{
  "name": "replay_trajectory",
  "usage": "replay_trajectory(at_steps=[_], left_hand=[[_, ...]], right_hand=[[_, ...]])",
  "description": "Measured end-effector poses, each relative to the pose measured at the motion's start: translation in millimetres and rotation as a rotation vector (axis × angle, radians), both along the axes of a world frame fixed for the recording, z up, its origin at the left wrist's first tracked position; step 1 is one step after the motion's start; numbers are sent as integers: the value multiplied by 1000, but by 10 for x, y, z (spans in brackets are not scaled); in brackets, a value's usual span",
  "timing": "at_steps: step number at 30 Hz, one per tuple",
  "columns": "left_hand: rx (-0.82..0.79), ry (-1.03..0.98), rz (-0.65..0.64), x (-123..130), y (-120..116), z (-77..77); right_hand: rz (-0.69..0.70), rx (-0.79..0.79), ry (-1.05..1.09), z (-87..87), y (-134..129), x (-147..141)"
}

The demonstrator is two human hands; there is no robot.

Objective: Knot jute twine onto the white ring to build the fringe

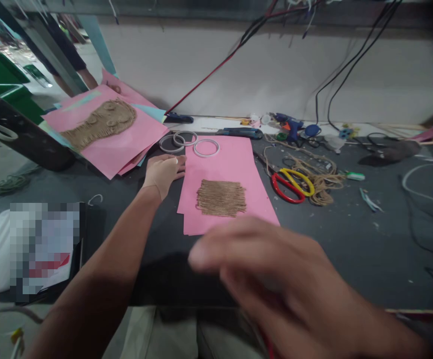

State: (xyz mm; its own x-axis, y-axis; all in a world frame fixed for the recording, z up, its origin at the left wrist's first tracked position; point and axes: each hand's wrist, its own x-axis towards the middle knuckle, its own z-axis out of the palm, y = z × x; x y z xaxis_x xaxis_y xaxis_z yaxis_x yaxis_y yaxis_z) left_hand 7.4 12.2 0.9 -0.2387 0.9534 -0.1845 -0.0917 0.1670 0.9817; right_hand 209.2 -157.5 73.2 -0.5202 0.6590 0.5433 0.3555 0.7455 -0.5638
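Note:
My left hand [163,172], partly covered by a beige wrap, rests on the dark table with its fingers stretched toward the left edge of the pink sheets [231,158]. On those sheets lies a small brown mat of twine strands [221,198] in close rows. Beyond my left fingers are several pale rings, one ring [206,148] lying on the pink paper. My right hand [272,274] is raised close to the camera and blurred, fingers bent and apart from the thumb. Nothing shows in it, though its underside is hidden.
Scissors with red and yellow handles [293,185] lie beside loose twine [323,174] on the right. A blue glue gun [293,125] and a utility knife [240,132] sit at the back. Pink sheets carrying a larger twine piece [107,119] are at left. Cables hang behind.

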Motion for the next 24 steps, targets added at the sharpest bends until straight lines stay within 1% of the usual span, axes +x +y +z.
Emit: replay_trajectory(at_steps=[1, 2, 3, 5, 6, 7, 9, 12, 14, 19, 22, 24], left_hand=[[-10, -20, -6, -1, -3, 14], [-18, -37, -11, -1, -4, 27], [-24, -49, -14, -2, -4, 40], [-45, -63, -14, 0, -3, 66], [-60, -68, -13, 3, -3, 81], [-78, -69, -12, 7, -4, 95], [-108, -56, -10, 16, -9, 122], [-136, -12, -4, 31, -20, 154], [-164, 20, -19, 40, -28, 173], [-195, 92, -64, 31, -38, 194], [-165, 170, -84, -19, -21, 141], [-105, 226, -115, -66, 1, 80]], right_hand=[[-47, -52, -26, 8, 112, 82], [-137, -116, -56, -32, 239, 180], [-239, -183, -84, -110, 377, 288], [-444, -291, -163, -338, 651, 503], [-536, -314, -188, -460, 771, 595], [-590, -340, -199, -572, 871, 670], [-625, -391, -224, -747, 1005, 758], [-658, -375, -302, -873, 1080, 776], [-686, -372, -307, -899, 1100, 769], [-691, -448, -191, -932, 1148, 791], [-673, -428, -152, -968, 1161, 788], [-652, -400, -123, -990, 1161, 771]])
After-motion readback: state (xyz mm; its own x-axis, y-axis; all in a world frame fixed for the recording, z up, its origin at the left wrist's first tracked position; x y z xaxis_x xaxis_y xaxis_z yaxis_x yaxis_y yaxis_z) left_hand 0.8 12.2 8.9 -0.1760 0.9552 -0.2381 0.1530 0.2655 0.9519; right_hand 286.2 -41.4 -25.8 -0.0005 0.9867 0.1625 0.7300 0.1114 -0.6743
